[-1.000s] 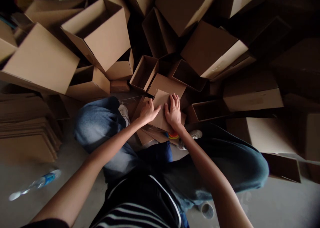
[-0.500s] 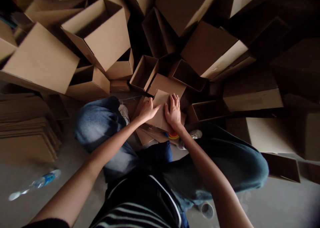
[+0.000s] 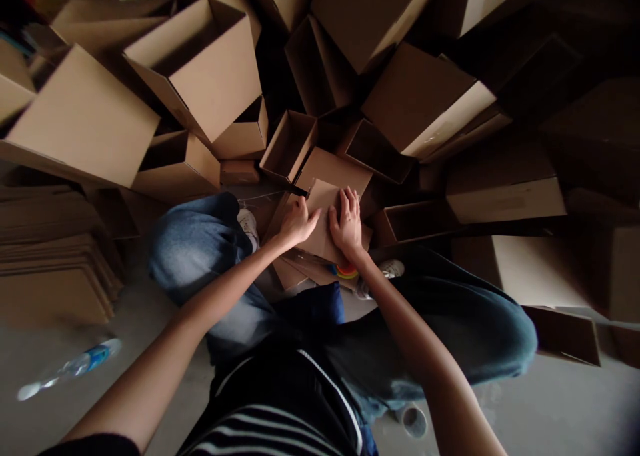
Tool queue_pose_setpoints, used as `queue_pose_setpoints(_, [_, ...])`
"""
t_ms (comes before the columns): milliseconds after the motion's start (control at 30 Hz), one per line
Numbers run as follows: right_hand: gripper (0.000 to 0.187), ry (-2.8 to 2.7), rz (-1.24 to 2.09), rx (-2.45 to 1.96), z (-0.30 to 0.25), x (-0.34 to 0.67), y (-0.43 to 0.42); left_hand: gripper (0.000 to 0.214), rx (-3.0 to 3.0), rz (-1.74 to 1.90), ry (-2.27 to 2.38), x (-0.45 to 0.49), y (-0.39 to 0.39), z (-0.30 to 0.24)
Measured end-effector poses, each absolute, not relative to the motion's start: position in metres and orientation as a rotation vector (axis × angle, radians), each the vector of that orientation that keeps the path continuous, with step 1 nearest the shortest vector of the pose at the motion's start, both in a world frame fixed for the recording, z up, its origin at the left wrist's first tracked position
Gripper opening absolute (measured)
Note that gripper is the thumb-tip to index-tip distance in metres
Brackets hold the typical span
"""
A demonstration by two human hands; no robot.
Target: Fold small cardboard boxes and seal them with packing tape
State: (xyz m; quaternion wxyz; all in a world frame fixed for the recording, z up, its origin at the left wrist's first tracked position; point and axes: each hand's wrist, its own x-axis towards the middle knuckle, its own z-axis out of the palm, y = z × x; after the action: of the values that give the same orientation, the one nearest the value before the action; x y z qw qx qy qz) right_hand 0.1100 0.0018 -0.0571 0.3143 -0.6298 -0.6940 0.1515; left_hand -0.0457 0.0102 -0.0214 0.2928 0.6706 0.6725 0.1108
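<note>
Little shifted since last look; left hand point(image 3: 299, 223) curled, fingertips on small cardboard box point(image 3: 320, 235); right hand point(image 3: 347, 224) fingers spread flat on it; box sits between our crossed legs point(image 3: 200, 246).

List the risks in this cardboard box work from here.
The left hand and right hand rest on a loose cardboard flap lying over other cardboard, so it may slip under them.

The open cardboard boxes are heaped loosely just ahead, so a nudge could bring some sliding down onto the hands.

The plastic water bottle lying on the floor could roll underfoot if the person stands.
</note>
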Motion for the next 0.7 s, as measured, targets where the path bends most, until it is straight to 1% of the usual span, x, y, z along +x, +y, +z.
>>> queue_pose_setpoints(267, [0.057, -1.820, 0.423, -1.654, -0.056, 0.109, 0.002, 0.040, 1.788, 0.288, 1.792, -0.045, 0.011, -0.017])
queue_pose_setpoints(333, [0.057, -1.814, 0.426, -1.652, -0.056, 0.109, 0.002, 0.041, 1.778, 0.291, 1.793, -0.045, 0.011, -0.016])
queue_pose_setpoints(500, [0.057, -1.803, 0.431, -1.648, -0.056, 0.109, 0.002, 0.055, 1.746, 0.267, 1.779, -0.045, 0.010, -0.010])
queue_pose_setpoints(700, [0.057, -1.806, 0.431, -1.649, -0.056, 0.109, 0.002, 0.057, 1.740, 0.284, 1.775, -0.045, 0.009, -0.011])
